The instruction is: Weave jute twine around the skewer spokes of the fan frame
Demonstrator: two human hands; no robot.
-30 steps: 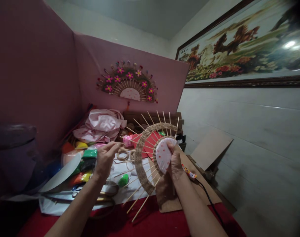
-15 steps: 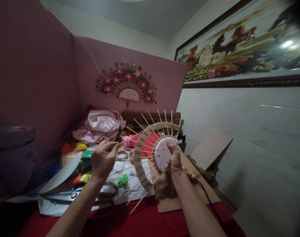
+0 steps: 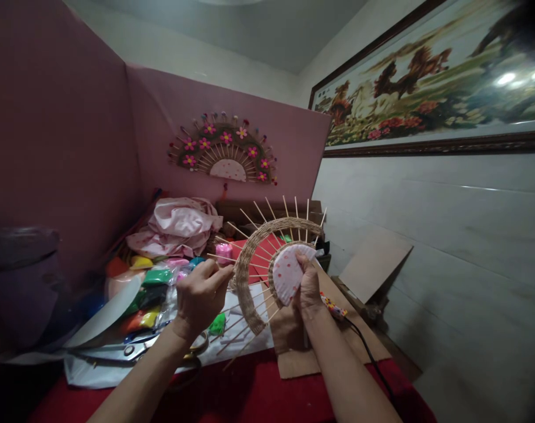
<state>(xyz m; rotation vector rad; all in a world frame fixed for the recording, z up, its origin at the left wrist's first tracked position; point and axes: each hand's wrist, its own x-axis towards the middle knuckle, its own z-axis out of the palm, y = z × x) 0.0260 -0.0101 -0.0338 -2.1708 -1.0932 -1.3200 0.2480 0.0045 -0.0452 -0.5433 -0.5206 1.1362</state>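
Right hand: our right hand [image 3: 310,289] is closed, gripping the woven fan [image 3: 276,281] at its straight inner edge, the thumb lying over the spotted half-round centre [image 3: 288,271].
Left hand: our left hand [image 3: 204,296] is curled almost to a fist, thumb and forefinger together at the fan's outer left side; we cannot tell whether a strand or a stick sits between them.
Fan's place: held up between our two hands, above the table, spreading leftward from the right hand's grip towards the left fingertips.
Fan's sticks: the pale sticks [image 3: 250,220] radiate through the braided band [image 3: 244,285] and jut past it; our left hand hides some of them.
Under the fan: a brown cardboard [image 3: 294,361] lies below our right hand, on the red tablecloth [image 3: 236,396].
Near the left hand: a green lump [image 3: 217,324] sits just right of it, with scissors [image 3: 129,351] beyond our left forearm.
Wall panel: a flowered fan [image 3: 227,169] hangs there, well apart from both hands.
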